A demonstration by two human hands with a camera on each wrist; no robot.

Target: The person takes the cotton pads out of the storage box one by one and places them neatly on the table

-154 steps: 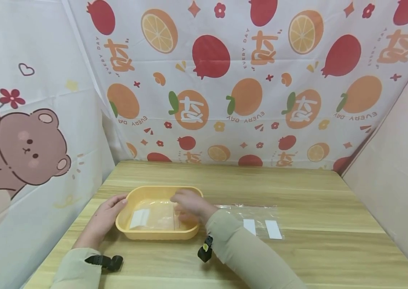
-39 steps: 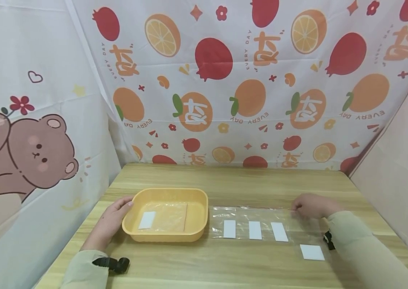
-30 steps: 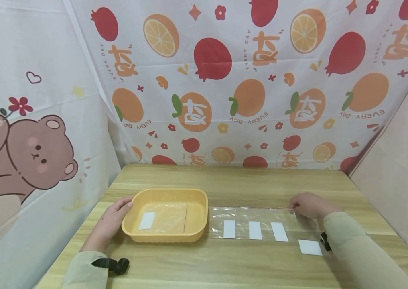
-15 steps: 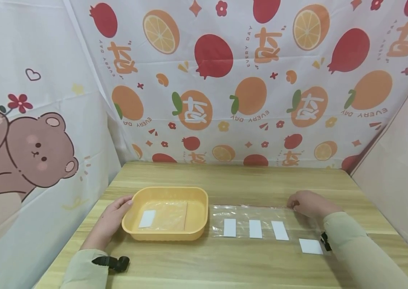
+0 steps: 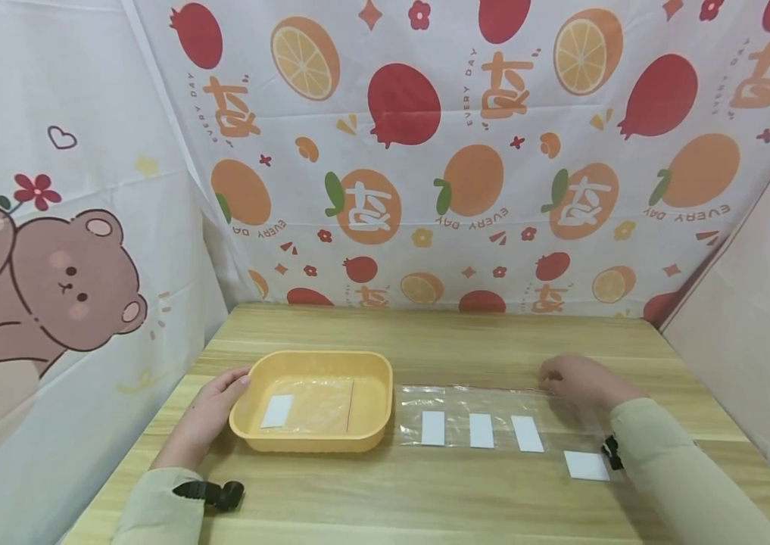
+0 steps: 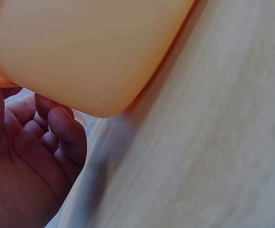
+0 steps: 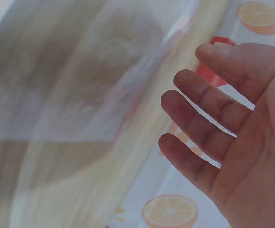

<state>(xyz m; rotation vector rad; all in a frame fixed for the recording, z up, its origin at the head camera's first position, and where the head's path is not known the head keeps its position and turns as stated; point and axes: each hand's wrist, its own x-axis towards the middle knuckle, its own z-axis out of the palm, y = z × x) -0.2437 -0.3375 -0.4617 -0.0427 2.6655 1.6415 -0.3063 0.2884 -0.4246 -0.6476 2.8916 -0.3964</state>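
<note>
A yellow plastic tray (image 5: pixel 312 443) stands at the left of the table, with a clear zip bag (image 5: pixel 319 401) bearing a white label lying inside. My left hand (image 5: pixel 204 412) grips the tray's left end; in the left wrist view its fingers curl beneath the rim. To the right of the tray, several clear zip bags (image 5: pixel 453 405) lie overlapping in a row, red seals at the far side. The rightmost bag, its white label (image 5: pixel 587 465) turned sideways, lies below my right hand (image 5: pixel 585 378). That hand's fingers are relaxed and hold nothing, as the right wrist view (image 7: pixel 251 123) shows.
The wooden table (image 5: pixel 385 499) runs back to a fruit-print curtain (image 5: pixel 405 106). A bear-print cloth (image 5: pixel 64 280) hangs at the left, and a pale plain cloth (image 5: pixel 752 288) at the right.
My right hand went from inside the tray to the row's right end, with another bag now lying there. It slid that bag slightly left, then let go. My left hand stays on the tray.
</note>
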